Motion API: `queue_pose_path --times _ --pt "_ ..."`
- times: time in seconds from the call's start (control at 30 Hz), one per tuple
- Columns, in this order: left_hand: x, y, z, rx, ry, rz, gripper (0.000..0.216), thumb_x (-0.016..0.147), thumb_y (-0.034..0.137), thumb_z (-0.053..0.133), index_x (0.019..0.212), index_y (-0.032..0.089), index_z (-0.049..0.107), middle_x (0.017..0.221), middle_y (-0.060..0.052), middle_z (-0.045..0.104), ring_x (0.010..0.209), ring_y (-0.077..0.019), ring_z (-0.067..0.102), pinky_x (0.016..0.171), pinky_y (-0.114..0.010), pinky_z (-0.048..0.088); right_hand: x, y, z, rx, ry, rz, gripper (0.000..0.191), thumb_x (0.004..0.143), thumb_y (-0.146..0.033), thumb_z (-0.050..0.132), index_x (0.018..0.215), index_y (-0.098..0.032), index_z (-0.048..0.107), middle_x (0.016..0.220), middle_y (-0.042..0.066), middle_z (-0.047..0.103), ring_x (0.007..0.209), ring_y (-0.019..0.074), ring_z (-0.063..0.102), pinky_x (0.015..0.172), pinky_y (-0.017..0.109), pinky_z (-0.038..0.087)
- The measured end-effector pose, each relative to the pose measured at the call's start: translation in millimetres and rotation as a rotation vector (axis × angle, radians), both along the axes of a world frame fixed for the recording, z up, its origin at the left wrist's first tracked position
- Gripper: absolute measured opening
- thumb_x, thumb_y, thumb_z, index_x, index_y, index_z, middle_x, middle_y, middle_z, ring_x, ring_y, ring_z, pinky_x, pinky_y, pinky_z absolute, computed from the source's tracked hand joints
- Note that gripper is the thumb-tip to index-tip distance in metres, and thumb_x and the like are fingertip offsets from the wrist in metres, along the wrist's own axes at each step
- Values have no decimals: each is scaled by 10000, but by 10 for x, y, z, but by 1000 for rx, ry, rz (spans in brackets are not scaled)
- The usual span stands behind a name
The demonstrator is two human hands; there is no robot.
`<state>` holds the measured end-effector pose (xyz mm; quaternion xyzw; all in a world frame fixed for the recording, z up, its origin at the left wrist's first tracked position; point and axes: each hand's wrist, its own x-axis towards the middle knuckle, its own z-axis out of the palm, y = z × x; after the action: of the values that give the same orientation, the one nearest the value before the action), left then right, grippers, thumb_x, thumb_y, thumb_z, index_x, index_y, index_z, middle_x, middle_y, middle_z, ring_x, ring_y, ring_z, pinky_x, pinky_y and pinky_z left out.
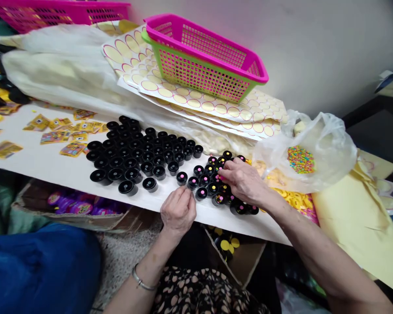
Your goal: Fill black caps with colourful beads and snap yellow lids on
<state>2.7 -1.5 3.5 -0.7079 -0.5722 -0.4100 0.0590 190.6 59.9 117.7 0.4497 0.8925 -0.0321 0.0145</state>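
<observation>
1. Blk cups [149, 185] are crowding the mid of the bench [39, 159]; a bare strip is running btwn them & the front edge, w/ more room front-L. Bag + paper sheets are closing off the back.
2. L hand [179, 209] is resting nr the front edge, just beside bead-dotted cups; fingers are curling in, can't tell if gripping anything. R hand [245, 179] is leaning over the R-side cups, fingertips bunching close together; can't tell what they're holding.
3. R hand is hiding some cups; the frame is cutting off the upper-L pink basket [52, 15].
4. Purple packs [81, 207] under the bench are showing wht lettering, too blurred to read; print on yellow packets [74, 149] is staying illegible too.
</observation>
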Motion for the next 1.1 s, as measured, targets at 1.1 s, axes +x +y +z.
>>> queue_pose_path --times 1.1 --pt "-42 99 -30 131 98 9 180 707 135 637 886 147 627 875 -70 687 759 -175 644 716 -260 492 2138 689 -464 157 809 -1003 258 624 -262 564 848 -139 596 672 10 610 645 166 583 597 278 460"
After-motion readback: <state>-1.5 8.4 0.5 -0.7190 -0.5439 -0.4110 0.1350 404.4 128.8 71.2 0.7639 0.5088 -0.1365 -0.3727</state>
